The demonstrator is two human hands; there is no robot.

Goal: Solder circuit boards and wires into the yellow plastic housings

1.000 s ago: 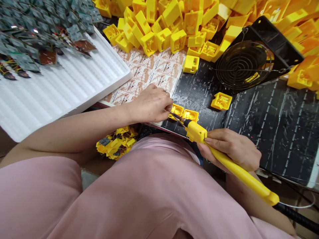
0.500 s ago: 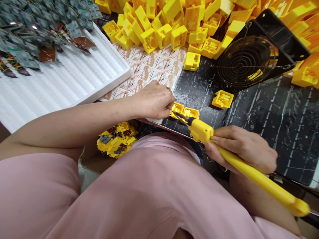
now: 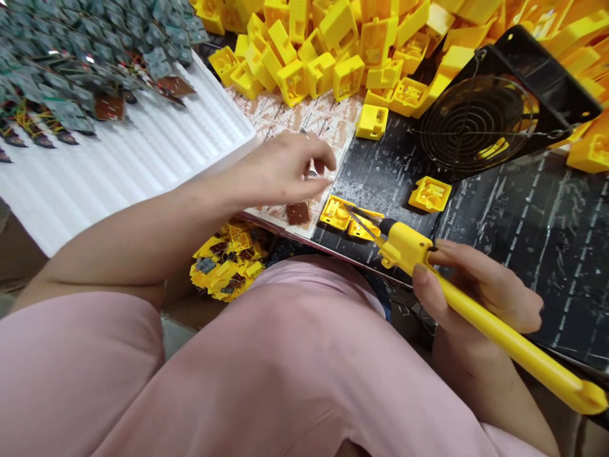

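Observation:
My right hand (image 3: 485,285) grips a yellow soldering iron (image 3: 471,317), its dark nozzle and thin metal tip pointing left. The tip lies over two small yellow plastic housings, a left one (image 3: 335,213) and a right one (image 3: 364,225), side by side near the table edge. Just above and left of them is my left hand (image 3: 295,166), thumb and forefinger apart. A small shiny thing shows behind its fingers; I cannot make it out. Below that hand lies a small brown circuit board (image 3: 298,214), with a thin wire running toward the left housing.
Single yellow housings (image 3: 430,194) sit right of the hands, below a black fan (image 3: 476,127) with a wire guard. A heap of housings (image 3: 342,32) fills the back. At left, a white foam sheet (image 3: 157,152) carries many green boards. Filled housings (image 3: 228,263) lie below the table edge.
My left hand has lifted away from the left housing and loosened its fingers, uncovering the brown board. The soldering iron has shifted slightly right and down in the picture.

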